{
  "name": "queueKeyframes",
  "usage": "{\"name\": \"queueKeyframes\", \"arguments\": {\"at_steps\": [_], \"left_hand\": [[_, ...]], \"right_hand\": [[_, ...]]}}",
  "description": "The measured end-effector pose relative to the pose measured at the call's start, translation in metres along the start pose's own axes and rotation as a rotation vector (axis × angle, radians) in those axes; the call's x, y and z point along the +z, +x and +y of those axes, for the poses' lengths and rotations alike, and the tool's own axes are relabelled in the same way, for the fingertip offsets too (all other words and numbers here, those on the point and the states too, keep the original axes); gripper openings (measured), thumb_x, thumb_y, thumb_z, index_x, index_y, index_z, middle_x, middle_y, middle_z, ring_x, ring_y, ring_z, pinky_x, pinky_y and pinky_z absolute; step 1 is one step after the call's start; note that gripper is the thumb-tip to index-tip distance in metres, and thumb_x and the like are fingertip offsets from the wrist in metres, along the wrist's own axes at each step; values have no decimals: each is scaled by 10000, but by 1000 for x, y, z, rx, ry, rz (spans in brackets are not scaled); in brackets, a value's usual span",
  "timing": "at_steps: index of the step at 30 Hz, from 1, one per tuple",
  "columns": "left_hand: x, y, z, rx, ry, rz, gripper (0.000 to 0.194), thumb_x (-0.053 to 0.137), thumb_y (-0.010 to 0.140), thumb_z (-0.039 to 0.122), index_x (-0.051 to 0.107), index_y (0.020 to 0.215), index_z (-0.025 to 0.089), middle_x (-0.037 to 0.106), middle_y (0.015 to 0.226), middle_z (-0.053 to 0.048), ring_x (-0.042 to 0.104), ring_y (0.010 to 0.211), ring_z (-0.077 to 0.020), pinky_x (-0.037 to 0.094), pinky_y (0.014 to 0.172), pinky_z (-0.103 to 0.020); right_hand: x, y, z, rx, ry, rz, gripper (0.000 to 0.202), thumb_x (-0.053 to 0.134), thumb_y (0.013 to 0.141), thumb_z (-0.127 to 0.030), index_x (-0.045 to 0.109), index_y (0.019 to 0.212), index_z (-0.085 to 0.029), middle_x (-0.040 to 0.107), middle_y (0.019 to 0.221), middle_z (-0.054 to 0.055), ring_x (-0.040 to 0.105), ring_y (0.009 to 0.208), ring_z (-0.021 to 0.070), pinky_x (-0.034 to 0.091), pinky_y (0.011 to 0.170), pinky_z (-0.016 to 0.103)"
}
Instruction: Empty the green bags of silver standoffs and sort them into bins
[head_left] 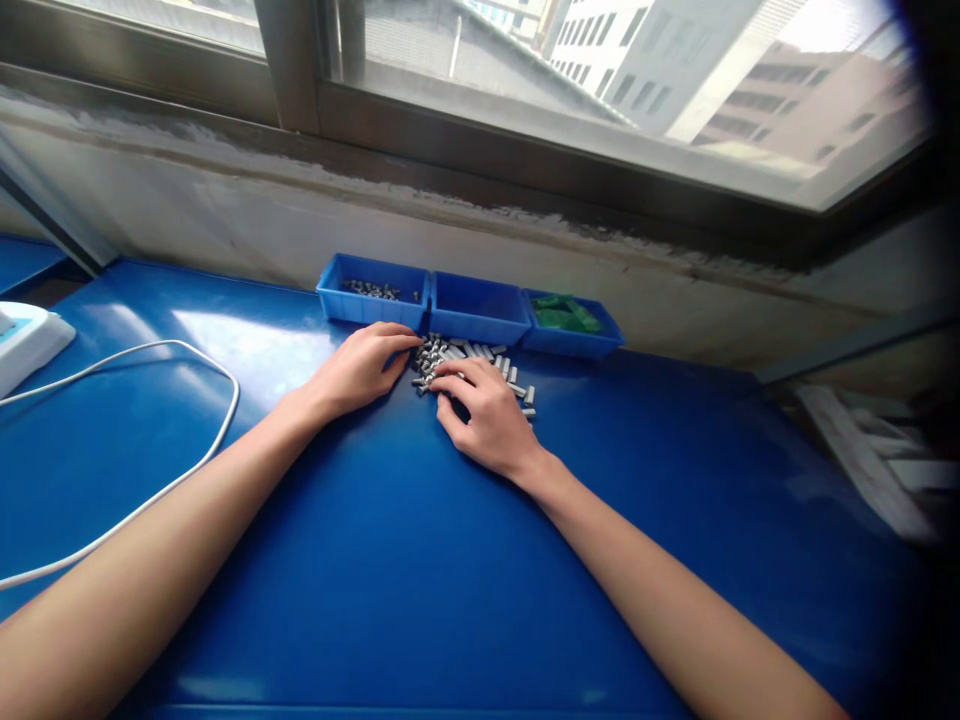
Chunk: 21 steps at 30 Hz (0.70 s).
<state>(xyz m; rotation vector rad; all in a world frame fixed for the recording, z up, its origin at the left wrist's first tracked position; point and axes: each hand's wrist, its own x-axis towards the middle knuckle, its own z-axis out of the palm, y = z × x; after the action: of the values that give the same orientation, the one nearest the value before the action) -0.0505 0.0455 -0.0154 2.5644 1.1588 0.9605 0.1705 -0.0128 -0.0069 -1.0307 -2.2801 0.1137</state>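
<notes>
A heap of small metal parts lies on the blue tabletop, with small screw-like pieces (pixel 427 352) on its left side and short silver cylinders (pixel 507 368) on its right. At the heap's left edge, my left hand (pixel 367 368) rests with fingers stretched out and thumb apart, fingertips touching the nearest pieces. My right hand (pixel 487 412) reaches over the front of the heap, its fingers loosely bent and spread above the parts. Nothing held shows in either hand, though the right hand covers part of the heap.
Behind the heap stand three joined blue bins: the left bin (pixel 330 300) holds small metal parts, the middle bin (pixel 480 325) shows a bare inside, and the right bin (pixel 577 343) contains green pieces (pixel 564 313). A white cable (pixel 229 410) curves across the table's left side.
</notes>
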Motion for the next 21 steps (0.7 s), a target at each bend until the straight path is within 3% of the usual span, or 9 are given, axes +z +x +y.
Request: {"name": "queueKeyframes", "arguments": {"at_steps": [9,15,21], "left_hand": [[-10,-1,0,-121,-36,81,268,567,938,271,778,1066,167,768,1029,-99,710,876,-222,559,838,-342],[-9,1,9,-322,-325,186,274,610,914,285,770,1093,153,780,888,-68,718,771,-183,554,728,-276],[-11,-1,10,-149,-122,92,249,572,915,251,770,1037,161,751,912,-67,667,740,-162,505,710,-273]], "right_hand": [[0,1,-1,3,19,5,194,573,913,-133,720,1006,-219,700,1149,93,620,1102,271,517,993,476],[-1,1,-1,7,18,4,192,570,916,-130,720,998,-216,703,1142,93,618,1100,267,518,990,472],[0,0,-1,6,-1,-6,183,566,923,-141,719,1008,-198,698,1153,100,613,1110,267,510,1003,458]]}}
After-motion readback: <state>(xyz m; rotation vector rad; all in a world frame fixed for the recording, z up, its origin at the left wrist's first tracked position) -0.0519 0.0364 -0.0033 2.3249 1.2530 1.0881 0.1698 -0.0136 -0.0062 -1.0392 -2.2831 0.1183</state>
